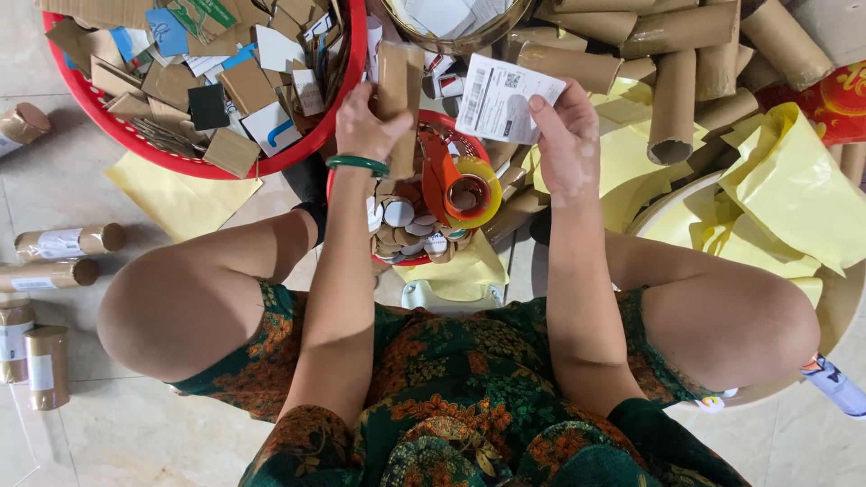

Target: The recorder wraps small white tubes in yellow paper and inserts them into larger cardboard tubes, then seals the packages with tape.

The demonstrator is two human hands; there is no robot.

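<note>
Head view: left hand [365, 122], green bangle [357, 163] on the wrist, is closed around a cardboard tube [399, 95] held upright, long axis running away from the body. It sits right against the red basket [194, 165] rim, so it's tight there. Right hand [566, 135] pinches a white label [505, 97], tilted, just beside the tube. A tape dispenser [460, 185] sits below, between the forearms.
</note>
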